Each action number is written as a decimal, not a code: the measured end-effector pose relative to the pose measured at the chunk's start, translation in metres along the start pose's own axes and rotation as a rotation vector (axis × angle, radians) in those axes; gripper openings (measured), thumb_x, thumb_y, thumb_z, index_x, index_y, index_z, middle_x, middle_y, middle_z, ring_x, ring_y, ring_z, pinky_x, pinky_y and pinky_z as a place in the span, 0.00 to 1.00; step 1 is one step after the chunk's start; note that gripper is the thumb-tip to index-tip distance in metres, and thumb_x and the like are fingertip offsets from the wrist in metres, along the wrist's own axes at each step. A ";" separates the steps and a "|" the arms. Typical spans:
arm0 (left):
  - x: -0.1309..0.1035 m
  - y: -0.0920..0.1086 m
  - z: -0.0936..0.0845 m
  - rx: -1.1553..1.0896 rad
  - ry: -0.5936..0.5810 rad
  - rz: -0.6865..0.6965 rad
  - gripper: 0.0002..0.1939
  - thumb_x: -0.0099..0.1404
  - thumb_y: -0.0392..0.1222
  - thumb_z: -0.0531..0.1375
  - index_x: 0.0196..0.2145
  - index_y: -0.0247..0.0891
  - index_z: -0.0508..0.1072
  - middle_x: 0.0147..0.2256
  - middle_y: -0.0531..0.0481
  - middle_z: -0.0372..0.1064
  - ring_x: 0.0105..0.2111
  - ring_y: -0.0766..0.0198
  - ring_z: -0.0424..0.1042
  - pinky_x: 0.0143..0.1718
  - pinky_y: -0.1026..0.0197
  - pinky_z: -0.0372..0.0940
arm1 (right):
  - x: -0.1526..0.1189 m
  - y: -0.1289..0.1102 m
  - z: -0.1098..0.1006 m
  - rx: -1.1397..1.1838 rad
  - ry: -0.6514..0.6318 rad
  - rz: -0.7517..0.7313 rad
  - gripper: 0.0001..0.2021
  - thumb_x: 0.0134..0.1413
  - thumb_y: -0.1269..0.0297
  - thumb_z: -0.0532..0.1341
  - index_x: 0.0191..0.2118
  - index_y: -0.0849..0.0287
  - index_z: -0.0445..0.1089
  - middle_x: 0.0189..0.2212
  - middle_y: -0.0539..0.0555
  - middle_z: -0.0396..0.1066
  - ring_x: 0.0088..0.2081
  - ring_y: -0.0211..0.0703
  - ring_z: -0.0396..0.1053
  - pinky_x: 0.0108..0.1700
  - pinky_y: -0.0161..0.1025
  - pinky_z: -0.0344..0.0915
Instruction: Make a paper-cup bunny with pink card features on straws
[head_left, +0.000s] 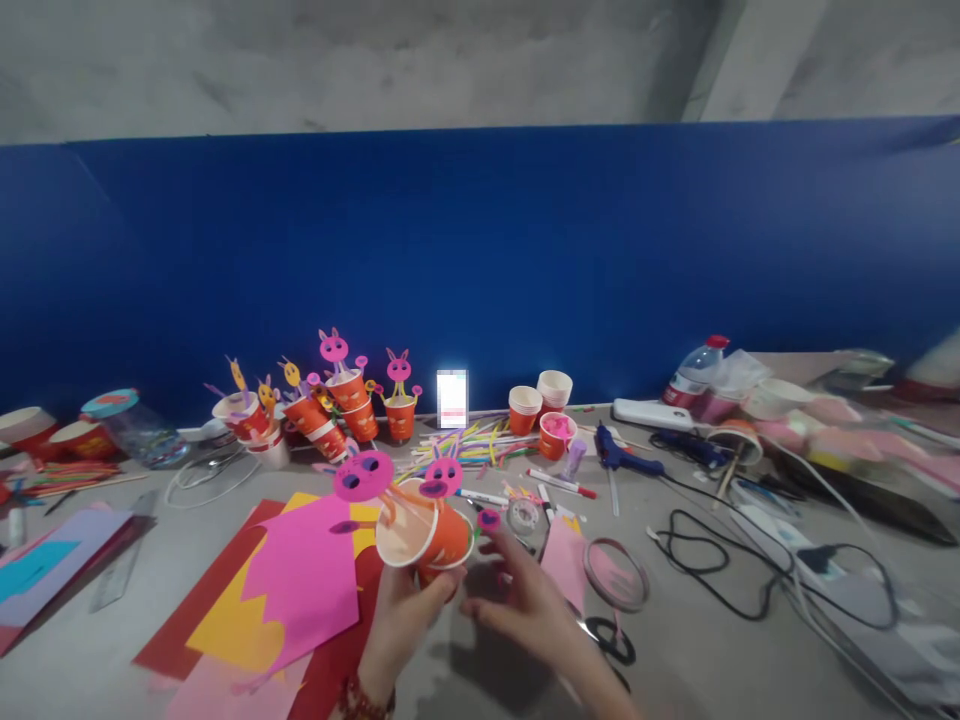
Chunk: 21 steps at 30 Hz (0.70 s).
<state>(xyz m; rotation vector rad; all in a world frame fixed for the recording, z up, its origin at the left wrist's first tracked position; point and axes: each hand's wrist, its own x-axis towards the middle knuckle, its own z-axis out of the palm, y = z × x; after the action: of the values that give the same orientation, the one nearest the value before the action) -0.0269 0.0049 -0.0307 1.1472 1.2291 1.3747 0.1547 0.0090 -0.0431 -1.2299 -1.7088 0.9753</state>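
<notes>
Cup bundle (450,537) gripped in the left hand (409,612), right hand (532,605) held open beside it

From the head camera, the orange-red bundle is seen low in the middle, tipped so that a pale cup mouth is turned leftward. It is clasped from below by the left hand, thumb laid along the side, a beaded bracelet (366,698) worn at that wrist. Whether one cup or two are held cannot be told! Two pink faces (364,476) with dark eyes are carried above it. And across on the right, nothing is gripped: the fingers are parted and loosely curled, with a small pink disc (489,520) shown right by the fingertips; touch cannot be confirmed.

On the grey table (720,660), pink paper (311,575) is laid over yellow and red sheets at the left. Further back, more faced cups (400,415) are lined up before the blue partition (480,250), a lit screen (452,400) just to their right. Coloured strips (457,450) are heaped in front of it. Over to the right now, a tape roll (615,575) is seen near black-handled scissors (611,640), while a blue glue gun (622,455) is left lying behind, its cable looped across the table
</notes>
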 end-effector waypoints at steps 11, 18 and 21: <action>0.006 -0.002 0.000 0.302 0.052 0.074 0.29 0.53 0.51 0.69 0.49 0.36 0.68 0.45 0.40 0.75 0.46 0.45 0.75 0.48 0.45 0.68 | 0.012 -0.098 -0.046 -0.470 0.097 -0.605 0.24 0.61 0.67 0.62 0.61 0.54 0.61 0.57 0.62 0.69 0.56 0.54 0.69 0.54 0.48 0.70; 0.005 -0.010 0.003 0.201 0.023 0.058 0.32 0.52 0.49 0.71 0.51 0.37 0.66 0.48 0.40 0.74 0.49 0.46 0.74 0.51 0.47 0.67 | 0.024 -0.093 -0.050 -0.313 0.350 -0.467 0.18 0.62 0.63 0.60 0.56 0.55 0.63 0.48 0.59 0.73 0.28 0.40 0.71 0.35 0.40 0.72; 0.005 -0.011 0.005 0.161 0.008 0.042 0.34 0.52 0.48 0.70 0.53 0.37 0.64 0.50 0.39 0.73 0.51 0.46 0.73 0.53 0.46 0.66 | 0.025 -0.093 -0.058 -0.394 0.333 -0.323 0.17 0.62 0.58 0.61 0.54 0.56 0.66 0.43 0.57 0.74 0.25 0.39 0.68 0.29 0.38 0.68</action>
<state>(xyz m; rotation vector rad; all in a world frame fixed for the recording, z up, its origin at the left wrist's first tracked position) -0.0220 0.0107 -0.0413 1.2856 1.3476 1.3318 0.1698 0.0195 0.0679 -1.2240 -1.7998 0.2310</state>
